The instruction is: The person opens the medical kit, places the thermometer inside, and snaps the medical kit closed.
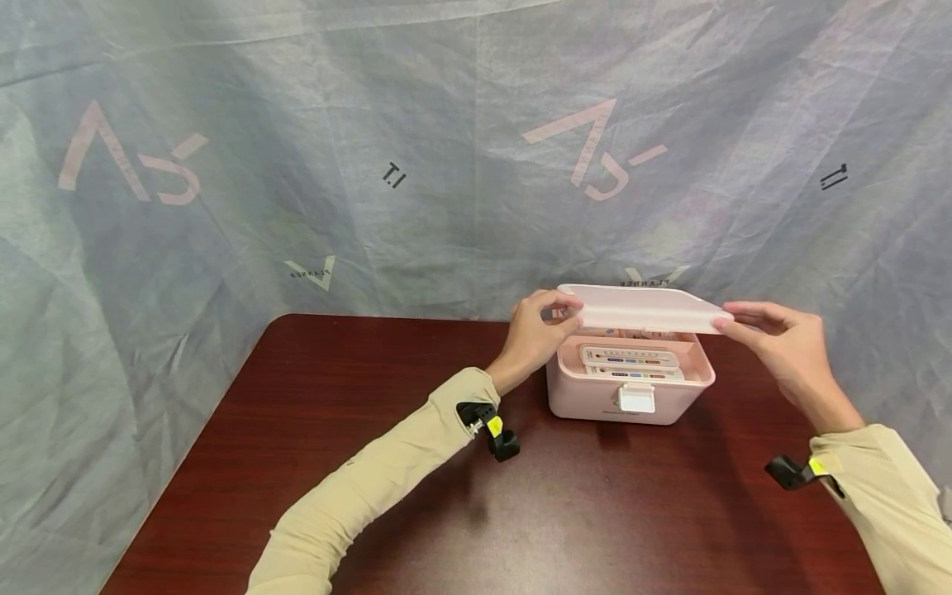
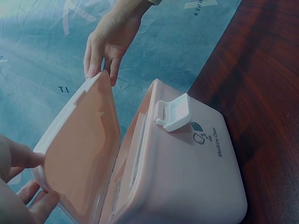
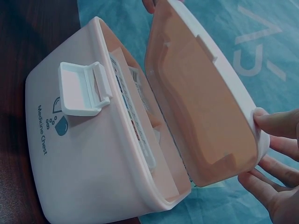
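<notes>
A pink medicine chest [image 1: 595, 398] stands on the table with its lid [image 1: 640, 310] tilted partway up. My left hand [image 1: 537, 335] pinches the lid's left corner between thumb and fingers. At the opposite corner, my right hand [image 1: 788, 347] grips the lid the same way. The white front latch [image 1: 636, 398] hangs flipped out, and the printed words "Medicine Chest" show below it in the right wrist view. Inside, flat white packs [image 1: 632, 357] with coloured marks lie in the front compartment. Behind a divider, more packs [image 3: 139, 88] are partly hidden by the lid.
The dark red wooden table [image 1: 357, 397] carries the chest near its back edge. Grey printed cloth [image 1: 446, 207] hangs close behind and at both sides. A black camera mount [image 1: 494, 430] sits on the left sleeve, another mount [image 1: 796, 473] on the right.
</notes>
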`<state>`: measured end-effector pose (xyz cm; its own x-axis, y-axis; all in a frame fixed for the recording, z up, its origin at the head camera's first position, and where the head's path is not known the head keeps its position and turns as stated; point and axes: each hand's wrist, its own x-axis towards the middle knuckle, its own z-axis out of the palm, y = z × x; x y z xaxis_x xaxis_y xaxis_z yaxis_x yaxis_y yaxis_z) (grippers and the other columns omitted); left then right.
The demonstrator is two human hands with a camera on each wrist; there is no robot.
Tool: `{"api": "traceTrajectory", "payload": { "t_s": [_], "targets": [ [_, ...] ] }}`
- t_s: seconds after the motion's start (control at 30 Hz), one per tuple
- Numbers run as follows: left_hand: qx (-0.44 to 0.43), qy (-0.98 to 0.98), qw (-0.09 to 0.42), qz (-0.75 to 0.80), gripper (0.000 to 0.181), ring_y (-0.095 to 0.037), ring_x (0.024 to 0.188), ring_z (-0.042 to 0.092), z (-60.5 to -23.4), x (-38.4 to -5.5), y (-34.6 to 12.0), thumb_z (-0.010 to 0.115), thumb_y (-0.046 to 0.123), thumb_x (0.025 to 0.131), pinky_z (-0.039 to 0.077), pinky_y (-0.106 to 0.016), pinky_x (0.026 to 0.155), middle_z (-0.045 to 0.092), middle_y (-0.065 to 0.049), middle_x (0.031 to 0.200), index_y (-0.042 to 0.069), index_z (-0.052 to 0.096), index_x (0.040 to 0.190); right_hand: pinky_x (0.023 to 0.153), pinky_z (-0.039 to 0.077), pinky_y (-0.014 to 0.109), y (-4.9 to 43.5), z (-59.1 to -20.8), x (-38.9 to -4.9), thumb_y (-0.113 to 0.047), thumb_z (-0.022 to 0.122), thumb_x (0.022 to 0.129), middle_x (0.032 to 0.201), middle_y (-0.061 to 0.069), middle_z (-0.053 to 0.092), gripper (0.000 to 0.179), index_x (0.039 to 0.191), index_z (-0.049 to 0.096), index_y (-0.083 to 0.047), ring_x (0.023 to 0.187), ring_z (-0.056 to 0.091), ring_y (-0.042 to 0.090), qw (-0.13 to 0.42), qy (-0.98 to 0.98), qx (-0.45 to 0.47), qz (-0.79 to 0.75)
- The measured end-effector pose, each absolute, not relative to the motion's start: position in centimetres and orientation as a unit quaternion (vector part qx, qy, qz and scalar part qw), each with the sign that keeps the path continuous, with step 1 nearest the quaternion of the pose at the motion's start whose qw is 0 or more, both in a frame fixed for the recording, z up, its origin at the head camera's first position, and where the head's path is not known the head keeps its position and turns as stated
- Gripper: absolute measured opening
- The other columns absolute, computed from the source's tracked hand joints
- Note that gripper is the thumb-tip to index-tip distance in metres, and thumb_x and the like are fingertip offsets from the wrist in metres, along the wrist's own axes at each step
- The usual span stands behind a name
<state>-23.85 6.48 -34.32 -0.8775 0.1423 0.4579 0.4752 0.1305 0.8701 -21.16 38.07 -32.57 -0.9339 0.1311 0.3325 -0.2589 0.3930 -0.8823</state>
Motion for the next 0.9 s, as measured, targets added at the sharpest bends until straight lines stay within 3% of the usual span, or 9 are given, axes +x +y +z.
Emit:
{"api": "traceTrajectory", "payload": {
  "t_s": [0.4,0.7,0.9],
  "targets": [
    [-0.201,-0.75,0.124,-0.618,0.015,-0.017,0.092,0.061,-34.53,-23.82,6.22,0.073,0.003,0.08,0.05,-0.017,0.078,0.061,-0.003,0.099,0.006,0.073,0.095,0.069,0.048,0.01,37.93,-32.67,-20.91,-0.008,0.077,0.078,0.086,-0.014,0.071,0.039,0.114,0.066,0.004,0.08,0.065,-0.002,0.177,-0.825,0.028,0.535],
    [-0.206,-0.747,0.129,-0.618,0.015,-0.024,0.092,0.062,-34.92,-23.66,6.21,0.074,0.001,0.079,0.053,-0.032,0.081,0.061,-0.005,0.096,0.004,0.073,0.093,0.069,0.048,0.01,37.8,-32.97,-20.56,-0.008,0.077,0.078,0.086,-0.015,0.071,0.038,0.112,0.066,0.003,0.081,0.065,-0.003,0.173,-0.822,0.025,0.541],
    [-0.207,-0.745,0.13,-0.621,0.016,-0.026,0.094,0.062,-35.08,-23.44,6.19,0.074,-0.001,0.078,0.053,-0.035,0.082,0.062,-0.007,0.099,0.002,0.072,0.093,0.069,0.048,0.01,37.81,-33.3,-20.41,-0.011,0.077,0.078,0.087,-0.017,0.07,0.041,0.114,0.064,0.005,0.082,0.064,-0.004,0.172,-0.833,0.022,0.525]
  ]
}}
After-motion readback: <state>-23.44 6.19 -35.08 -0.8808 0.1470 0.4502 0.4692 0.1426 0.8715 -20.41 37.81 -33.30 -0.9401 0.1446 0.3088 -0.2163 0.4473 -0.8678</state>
